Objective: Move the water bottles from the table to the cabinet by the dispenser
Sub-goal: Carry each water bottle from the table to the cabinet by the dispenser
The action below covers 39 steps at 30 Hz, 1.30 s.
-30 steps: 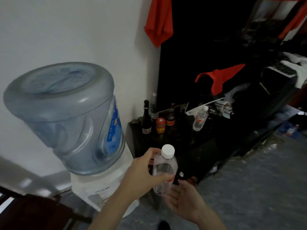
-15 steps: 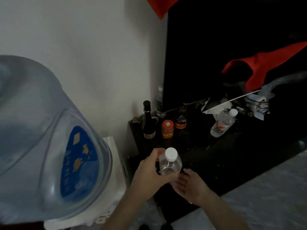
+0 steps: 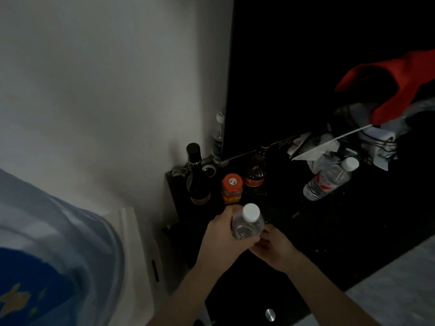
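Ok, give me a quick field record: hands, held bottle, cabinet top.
left hand: grips the held bottle's side
right hand: under the bottle's base, fingers lightly curled
held bottle: clear, white cap, upright, above the cabinet's front edge
cabinet: black top
already there: water bottle, dark bottle, orange-lidded jar
dispenser: left of cabinet

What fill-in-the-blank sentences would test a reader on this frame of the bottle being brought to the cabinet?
1. The left hand grips a clear water bottle whose cap is ____ in colour.
2. The right hand is at the bottle's ____ end.
3. On the black cabinet, the jar beside the dark wine bottle has an ____ lid.
4. Another water bottle on the cabinet has a ____ label.

Missing words: white; lower; orange; red
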Each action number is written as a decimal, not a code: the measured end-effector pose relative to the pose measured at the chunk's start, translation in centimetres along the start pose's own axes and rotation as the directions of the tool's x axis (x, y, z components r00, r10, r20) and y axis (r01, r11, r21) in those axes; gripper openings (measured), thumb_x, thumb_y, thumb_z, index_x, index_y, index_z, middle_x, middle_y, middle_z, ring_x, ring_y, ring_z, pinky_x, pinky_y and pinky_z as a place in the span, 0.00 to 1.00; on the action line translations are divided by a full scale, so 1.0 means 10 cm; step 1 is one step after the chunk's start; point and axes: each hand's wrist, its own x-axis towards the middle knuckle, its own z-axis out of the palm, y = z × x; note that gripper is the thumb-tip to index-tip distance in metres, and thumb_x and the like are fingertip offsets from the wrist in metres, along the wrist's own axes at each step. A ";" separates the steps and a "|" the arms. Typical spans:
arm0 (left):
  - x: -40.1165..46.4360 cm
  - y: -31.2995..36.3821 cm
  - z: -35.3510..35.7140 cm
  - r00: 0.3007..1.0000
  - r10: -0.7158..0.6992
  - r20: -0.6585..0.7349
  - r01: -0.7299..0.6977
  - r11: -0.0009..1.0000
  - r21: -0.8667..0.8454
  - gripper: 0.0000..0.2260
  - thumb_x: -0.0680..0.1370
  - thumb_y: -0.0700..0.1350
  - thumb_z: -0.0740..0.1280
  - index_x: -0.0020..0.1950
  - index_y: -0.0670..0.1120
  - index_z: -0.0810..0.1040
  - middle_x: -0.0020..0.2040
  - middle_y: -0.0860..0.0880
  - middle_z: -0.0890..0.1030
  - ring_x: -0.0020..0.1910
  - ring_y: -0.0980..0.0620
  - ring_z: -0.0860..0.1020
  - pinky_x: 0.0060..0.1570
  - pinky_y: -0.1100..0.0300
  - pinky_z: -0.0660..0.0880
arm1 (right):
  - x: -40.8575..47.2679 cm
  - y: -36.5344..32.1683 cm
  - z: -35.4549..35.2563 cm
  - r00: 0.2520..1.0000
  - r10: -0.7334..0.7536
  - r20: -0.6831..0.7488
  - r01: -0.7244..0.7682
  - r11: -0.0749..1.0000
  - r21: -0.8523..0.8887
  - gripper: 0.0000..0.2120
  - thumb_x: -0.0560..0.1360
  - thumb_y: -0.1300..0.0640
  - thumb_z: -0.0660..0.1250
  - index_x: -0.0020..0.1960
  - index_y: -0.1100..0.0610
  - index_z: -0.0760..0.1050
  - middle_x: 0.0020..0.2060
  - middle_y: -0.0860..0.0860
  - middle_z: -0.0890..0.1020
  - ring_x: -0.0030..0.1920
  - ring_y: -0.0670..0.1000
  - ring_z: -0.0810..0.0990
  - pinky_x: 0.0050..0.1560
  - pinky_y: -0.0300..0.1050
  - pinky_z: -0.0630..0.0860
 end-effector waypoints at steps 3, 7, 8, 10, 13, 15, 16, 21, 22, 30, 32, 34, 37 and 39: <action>0.12 0.05 0.05 1.000 0.010 0.008 -0.010 1.000 0.002 0.26 0.69 0.52 0.80 0.59 0.68 0.71 0.54 0.64 0.81 0.55 0.68 0.79 0.54 0.67 0.78 | 0.08 -0.09 -0.03 0.999 -0.019 -0.035 0.018 1.000 -0.020 0.15 0.84 0.54 0.55 0.54 0.62 0.77 0.49 0.59 0.81 0.49 0.57 0.79 0.55 0.52 0.75; 0.26 0.07 0.15 0.999 0.009 0.036 -0.010 1.000 0.020 0.25 0.70 0.51 0.80 0.58 0.68 0.70 0.52 0.68 0.78 0.53 0.74 0.76 0.52 0.74 0.74 | 0.13 -0.15 -0.08 0.996 -0.040 -0.084 0.037 0.998 -0.042 0.15 0.84 0.52 0.55 0.52 0.59 0.77 0.47 0.56 0.80 0.52 0.56 0.77 0.62 0.52 0.72; 0.29 0.06 0.18 0.999 0.004 0.041 -0.004 1.000 0.017 0.25 0.70 0.51 0.80 0.60 0.65 0.71 0.52 0.67 0.79 0.52 0.73 0.77 0.52 0.73 0.75 | 0.15 -0.16 -0.09 0.996 -0.033 -0.087 0.029 0.999 -0.043 0.15 0.83 0.51 0.55 0.53 0.59 0.76 0.48 0.56 0.80 0.56 0.56 0.76 0.65 0.53 0.70; 0.35 0.05 0.22 0.999 -0.001 0.049 0.001 1.000 0.006 0.26 0.70 0.51 0.80 0.64 0.58 0.74 0.53 0.64 0.79 0.52 0.71 0.78 0.54 0.68 0.78 | 0.19 -0.18 -0.14 0.997 -0.016 -0.080 0.013 0.999 -0.037 0.17 0.83 0.48 0.55 0.54 0.61 0.76 0.53 0.57 0.78 0.60 0.56 0.72 0.68 0.53 0.68; 0.43 0.02 0.24 1.000 0.007 0.031 -0.007 1.000 0.009 0.26 0.70 0.50 0.80 0.64 0.53 0.75 0.54 0.61 0.81 0.53 0.66 0.80 0.54 0.64 0.80 | 0.21 -0.21 -0.17 0.999 -0.009 -0.051 0.008 1.000 -0.010 0.20 0.83 0.47 0.55 0.60 0.63 0.74 0.60 0.59 0.76 0.61 0.57 0.72 0.68 0.53 0.68; 0.47 0.00 0.25 1.000 0.011 0.022 -0.011 1.000 0.023 0.25 0.70 0.50 0.80 0.63 0.53 0.75 0.55 0.60 0.82 0.54 0.63 0.80 0.54 0.61 0.81 | 0.23 -0.21 -0.20 1.000 -0.013 -0.027 0.012 1.000 -0.004 0.23 0.83 0.46 0.56 0.62 0.64 0.74 0.62 0.59 0.76 0.64 0.57 0.73 0.67 0.53 0.69; 0.48 -0.01 0.26 1.000 0.008 0.021 -0.009 0.999 0.031 0.25 0.70 0.50 0.80 0.63 0.53 0.75 0.55 0.59 0.82 0.55 0.63 0.80 0.54 0.60 0.81 | 0.24 -0.22 -0.21 1.000 -0.012 -0.019 0.012 1.000 -0.002 0.24 0.82 0.45 0.57 0.63 0.65 0.74 0.62 0.60 0.76 0.65 0.58 0.73 0.66 0.53 0.71; 0.51 -0.03 0.31 0.999 -0.030 0.020 0.030 0.999 0.016 0.28 0.69 0.50 0.81 0.65 0.53 0.75 0.58 0.57 0.82 0.57 0.61 0.81 0.58 0.59 0.80 | 0.25 -0.23 -0.26 0.999 -0.033 0.002 0.033 0.999 0.005 0.26 0.82 0.45 0.56 0.69 0.64 0.70 0.62 0.59 0.76 0.63 0.58 0.74 0.62 0.54 0.72; 0.51 -0.04 0.32 0.999 -0.034 0.022 0.033 0.999 0.025 0.28 0.68 0.50 0.81 0.65 0.54 0.74 0.58 0.58 0.82 0.57 0.61 0.80 0.59 0.59 0.80 | 0.24 -0.22 -0.27 1.000 -0.029 -0.001 0.029 1.000 0.007 0.25 0.83 0.45 0.56 0.69 0.64 0.70 0.62 0.60 0.76 0.62 0.58 0.74 0.62 0.54 0.72; 0.36 0.16 0.04 0.990 -0.086 0.109 0.035 0.914 0.403 0.43 0.67 0.58 0.80 0.77 0.54 0.63 0.71 0.52 0.70 0.70 0.48 0.69 0.66 0.47 0.72 | -0.26 -0.50 -0.39 0.995 -0.057 -0.081 0.023 0.926 -0.377 0.21 0.82 0.50 0.59 0.67 0.63 0.73 0.62 0.59 0.77 0.59 0.58 0.76 0.58 0.53 0.74; 0.29 0.28 -0.07 0.993 -0.077 0.094 0.021 0.873 0.488 0.43 0.68 0.58 0.78 0.78 0.54 0.61 0.72 0.51 0.69 0.72 0.47 0.67 0.67 0.47 0.71 | -0.44 -0.64 -0.38 0.989 -0.126 -0.072 0.079 0.886 -0.456 0.20 0.82 0.50 0.59 0.67 0.62 0.74 0.62 0.57 0.78 0.58 0.56 0.77 0.56 0.52 0.75; 0.19 0.41 -0.16 0.994 -0.071 0.086 0.005 0.800 0.600 0.41 0.71 0.59 0.76 0.78 0.55 0.60 0.74 0.52 0.67 0.73 0.47 0.66 0.69 0.47 0.69 | -0.66 -0.74 -0.32 0.980 -0.191 -0.049 0.134 0.826 -0.547 0.18 0.82 0.50 0.59 0.66 0.60 0.74 0.61 0.56 0.78 0.56 0.54 0.77 0.54 0.50 0.76; -0.03 0.60 -0.31 0.993 -0.052 0.107 -0.045 0.667 0.744 0.38 0.73 0.61 0.71 0.78 0.55 0.59 0.77 0.53 0.63 0.75 0.48 0.63 0.74 0.49 0.62 | -1.01 -0.80 -0.20 0.955 -0.295 0.004 0.212 0.677 -0.705 0.12 0.80 0.51 0.62 0.58 0.57 0.75 0.54 0.54 0.80 0.51 0.52 0.78 0.52 0.48 0.75; -0.15 0.72 -0.40 0.995 -0.021 0.099 -0.064 0.627 0.777 0.37 0.74 0.62 0.70 0.79 0.55 0.59 0.77 0.53 0.62 0.75 0.48 0.63 0.75 0.50 0.61 | -1.19 -0.79 -0.17 0.904 -0.419 0.088 0.284 0.433 -0.855 0.09 0.79 0.51 0.62 0.51 0.56 0.76 0.48 0.54 0.80 0.50 0.52 0.78 0.47 0.42 0.73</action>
